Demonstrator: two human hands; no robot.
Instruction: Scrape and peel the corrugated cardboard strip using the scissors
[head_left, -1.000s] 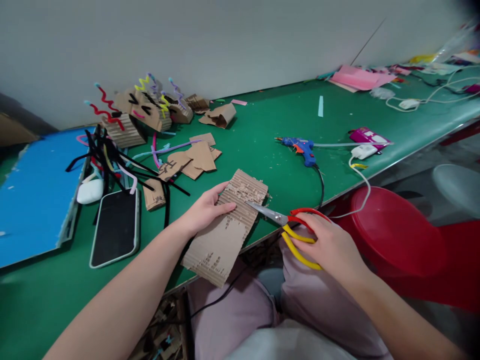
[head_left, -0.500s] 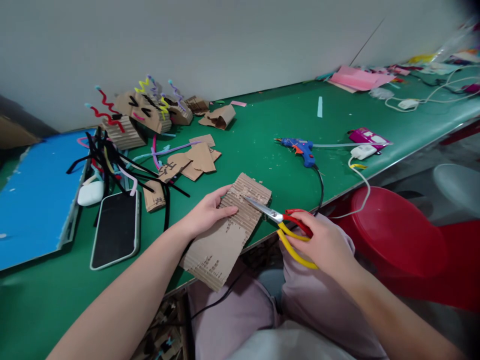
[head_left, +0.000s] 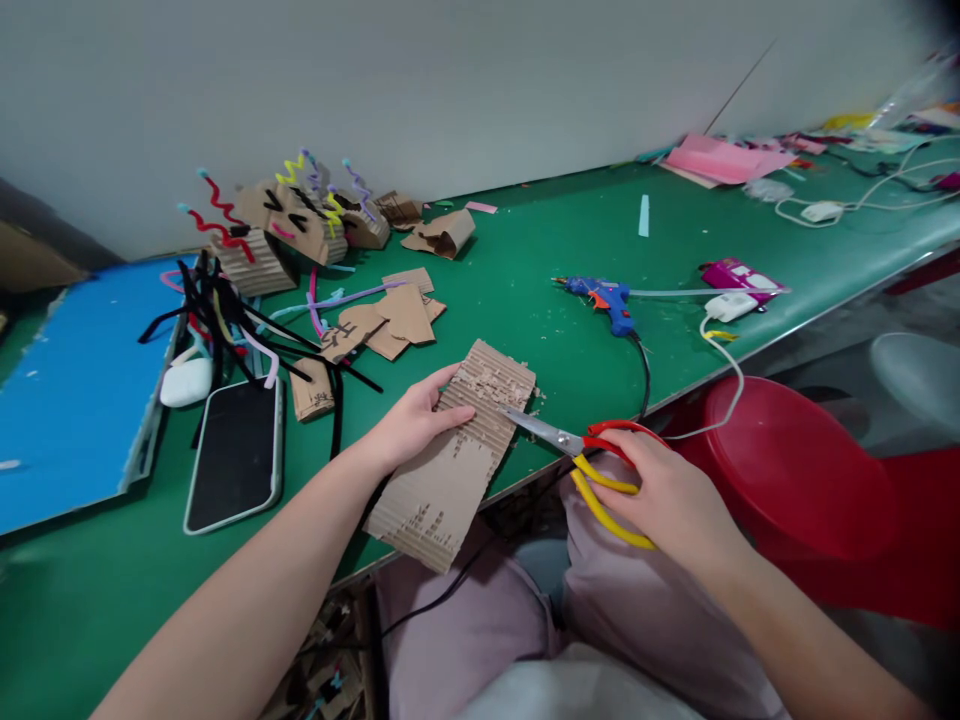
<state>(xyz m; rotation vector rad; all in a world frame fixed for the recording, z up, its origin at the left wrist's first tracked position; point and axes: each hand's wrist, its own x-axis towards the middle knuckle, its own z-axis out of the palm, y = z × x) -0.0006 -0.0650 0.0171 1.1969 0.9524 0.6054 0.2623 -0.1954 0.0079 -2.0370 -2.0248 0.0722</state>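
Note:
My left hand (head_left: 420, 420) is closed on the left edge of a corrugated cardboard piece (head_left: 442, 490), thumb on top. The piece tilts over the table's front edge, with its ridges bared and small paper crumbs scattered on the upper part. In my right hand (head_left: 660, 480) is a pair of scissors (head_left: 566, 440) with one red and one yellow handle. Its blades look closed together, and their tip rests at or just above the ridged surface. Cardboard scraps (head_left: 405, 315) lie beyond my left hand.
A blue glue gun (head_left: 604, 295) lies on the green table (head_left: 517, 270). At left are a phone (head_left: 234, 455), black pipe cleaners (head_left: 210, 310), a white earbud case (head_left: 186, 382) and a blue board (head_left: 67, 400). Cardboard figures (head_left: 292, 225) stand by the wall. A red stool (head_left: 795, 470) is at right.
The scissors in my right hand have drawn back slightly to the right and down along the cardboard. More loose crumbs show on its upper part. My left hand keeps its hold.

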